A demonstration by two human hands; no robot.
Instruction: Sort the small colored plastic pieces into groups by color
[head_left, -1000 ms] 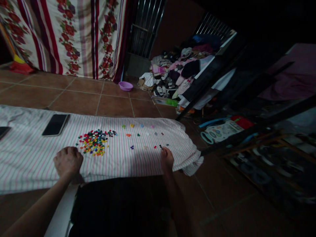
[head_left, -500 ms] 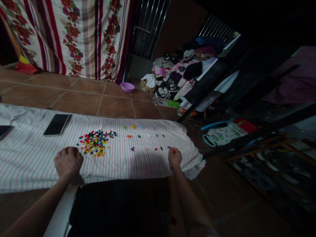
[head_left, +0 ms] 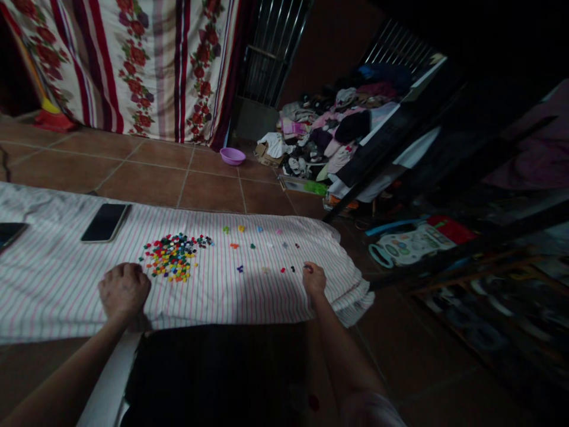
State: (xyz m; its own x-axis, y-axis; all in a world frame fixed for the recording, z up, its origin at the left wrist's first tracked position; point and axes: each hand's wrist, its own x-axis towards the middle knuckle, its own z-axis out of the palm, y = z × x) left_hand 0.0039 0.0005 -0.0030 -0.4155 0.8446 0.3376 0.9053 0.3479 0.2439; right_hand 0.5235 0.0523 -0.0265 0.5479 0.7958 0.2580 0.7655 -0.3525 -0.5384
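Observation:
My right hand [head_left: 315, 279] is closed in a pinch at the right end of the nearest row, with a small dark bead-like piece [head_left: 306, 268] at its fingertips, mostly hidden. Just left of it lie black pieces [head_left: 293, 269] and red pieces [head_left: 283, 270]. My left hand [head_left: 124, 289] rests on the striped cloth [head_left: 213, 302], knuckles up and fingers curled under; their undersides are hidden. Beside it spreads a heap of mixed-colour small pieces [head_left: 173, 258]. Little groups sorted by colour, such as orange [head_left: 234, 246], yellow [head_left: 240, 228] and purple [head_left: 240, 269], stand in rows between the hands.
A phone [head_left: 105, 223] lies behind my left hand, and another dark device [head_left: 11, 234] sits at the left edge. Beyond the cloth are a tiled floor, a purple basin [head_left: 232, 156] and a pile of clothes [head_left: 329, 127]. A shoe rack [head_left: 480, 296] stands at right.
The view has shifted slightly. My right hand stays at the row's end, and the small dark piece at its fingertips shows less than before. My left hand has not visibly moved.

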